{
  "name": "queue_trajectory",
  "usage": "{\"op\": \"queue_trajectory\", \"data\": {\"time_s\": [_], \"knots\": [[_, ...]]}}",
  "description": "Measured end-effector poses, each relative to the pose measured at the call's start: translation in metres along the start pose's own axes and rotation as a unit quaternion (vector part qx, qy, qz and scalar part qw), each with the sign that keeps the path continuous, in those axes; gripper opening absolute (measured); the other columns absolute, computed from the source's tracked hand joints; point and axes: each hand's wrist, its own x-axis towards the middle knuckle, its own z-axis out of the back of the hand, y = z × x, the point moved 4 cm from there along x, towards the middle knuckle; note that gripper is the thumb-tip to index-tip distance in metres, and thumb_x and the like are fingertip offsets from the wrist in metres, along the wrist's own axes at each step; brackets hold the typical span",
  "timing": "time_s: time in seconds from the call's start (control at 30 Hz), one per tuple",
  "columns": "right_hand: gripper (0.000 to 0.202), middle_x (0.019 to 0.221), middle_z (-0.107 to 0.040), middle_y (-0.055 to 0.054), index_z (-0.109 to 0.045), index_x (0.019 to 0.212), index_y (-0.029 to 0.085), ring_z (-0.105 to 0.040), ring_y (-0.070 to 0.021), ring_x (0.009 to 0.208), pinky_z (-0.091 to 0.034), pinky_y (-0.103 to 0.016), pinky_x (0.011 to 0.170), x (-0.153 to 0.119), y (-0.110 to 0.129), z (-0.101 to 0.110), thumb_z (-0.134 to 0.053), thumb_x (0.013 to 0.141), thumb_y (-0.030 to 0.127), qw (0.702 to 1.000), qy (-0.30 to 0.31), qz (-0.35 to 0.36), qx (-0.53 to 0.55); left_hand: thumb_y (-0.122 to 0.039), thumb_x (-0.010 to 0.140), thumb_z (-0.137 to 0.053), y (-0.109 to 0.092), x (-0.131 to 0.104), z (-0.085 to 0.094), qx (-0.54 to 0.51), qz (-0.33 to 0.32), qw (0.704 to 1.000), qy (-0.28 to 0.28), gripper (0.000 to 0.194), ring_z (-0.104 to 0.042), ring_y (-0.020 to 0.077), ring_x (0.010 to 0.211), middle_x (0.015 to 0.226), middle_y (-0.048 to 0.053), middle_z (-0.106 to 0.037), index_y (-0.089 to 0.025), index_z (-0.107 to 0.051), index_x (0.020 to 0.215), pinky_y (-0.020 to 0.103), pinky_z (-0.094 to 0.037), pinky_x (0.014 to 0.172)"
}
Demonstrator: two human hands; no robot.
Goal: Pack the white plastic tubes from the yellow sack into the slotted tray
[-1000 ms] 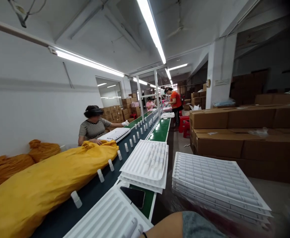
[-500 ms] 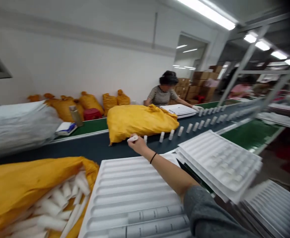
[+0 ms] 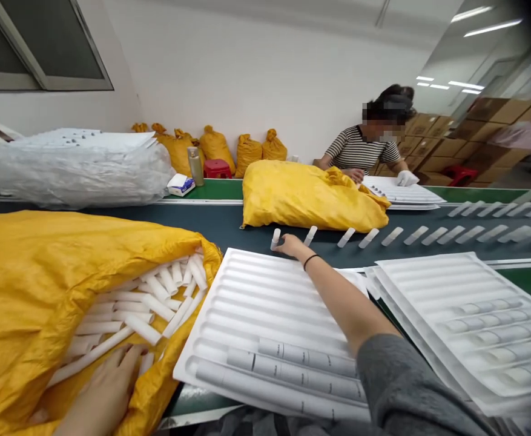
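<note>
My right hand (image 3: 293, 246) reaches over the dark conveyor belt, thumb and fingertips closed at the lower part of a small white tube (image 3: 276, 238) standing upright there. My left hand (image 3: 104, 387) is inside the mouth of a yellow sack (image 3: 65, 254), fingers stretched out with a gap between them. Loose white tubes (image 3: 142, 327) lie in that sack around its fingertips. Between my arms is a white grooved tray (image 3: 233, 290), with printed tubes (image 3: 292, 369) lying in its nearest grooves.
Rows of small tubes (image 3: 392, 236) stand along the belt (image 3: 192, 233). A full yellow sack (image 3: 310, 194) lies on its far side. More stacked trays (image 3: 428, 284) are at right. Across the belt, a co-worker (image 3: 365, 145) handles another tray. A plastic-wrapped stack (image 3: 79, 175) is at far left.
My view has swung left. The tube in my right hand has gone from tilted in the fingers to upright on the belt. My left hand has come into view in the sack.
</note>
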Motion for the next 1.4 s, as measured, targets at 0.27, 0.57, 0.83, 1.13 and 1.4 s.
{"op": "queue_trajectory", "data": {"time_s": [0.27,0.57,0.83,1.13,1.4], "knots": [[0.018,0.097,-0.068,-0.006,-0.071,0.091,0.02,-0.061,-0.0187,0.093,-0.043,-0.027,0.084,-0.145,0.027,-0.028,-0.056,0.086,0.029,0.973,0.064,0.221,-0.013,0.0,0.058,-0.047,-0.021,-0.002,0.017,0.058,-0.081,0.993,0.062,0.066,-0.045,0.0304,0.125,0.137,0.01,-0.045,-0.028,-0.059,0.117,0.043,-0.038,0.1],[0.014,0.089,-0.066,-0.013,-0.065,0.085,0.013,-0.063,-0.0265,0.083,-0.047,-0.035,0.073,-0.203,0.031,-0.078,-0.054,0.079,0.02,0.95,0.063,0.274,-0.133,-0.035,0.086,-0.05,-0.011,0.022,0.089,-0.081,-0.026,0.971,-0.221,0.028,-0.055,0.0277,0.108,0.11,0.013,-0.062,-0.017,-0.062,0.103,0.04,-0.041,0.098],[0.024,0.098,-0.065,-0.005,-0.057,0.108,0.02,-0.06,-0.0137,0.077,-0.05,-0.026,0.072,-0.208,0.056,-0.04,-0.052,0.085,0.024,0.91,-0.004,0.341,0.235,-0.028,0.09,-0.051,-0.119,0.012,0.093,-0.332,-0.17,0.904,-0.211,0.027,-0.056,0.0209,0.111,0.115,0.007,-0.062,-0.021,-0.057,0.115,0.035,-0.043,0.099],[0.033,0.111,-0.061,-0.01,-0.054,0.124,0.022,-0.058,-0.0177,0.106,-0.05,-0.032,0.089,-0.223,0.062,-0.002,-0.047,0.092,0.014,0.82,-0.122,0.539,0.145,-0.023,0.093,-0.046,-0.182,0.003,0.112,-0.254,-0.296,0.906,-0.162,0.033,-0.056,0.0189,0.096,0.103,0.008,-0.06,-0.02,-0.052,0.125,0.033,-0.047,0.086],[0.026,0.096,-0.067,-0.008,-0.059,0.116,0.019,-0.063,-0.0158,0.082,-0.052,-0.028,0.073,-0.203,0.056,-0.014,-0.052,0.092,0.024,0.867,-0.058,0.448,0.211,-0.011,0.088,-0.053,-0.193,-0.003,0.122,-0.161,-0.348,0.874,-0.299,0.036,-0.054,0.02,0.086,0.093,0.009,-0.061,-0.011,-0.05,0.123,0.036,-0.048,0.079]]}}
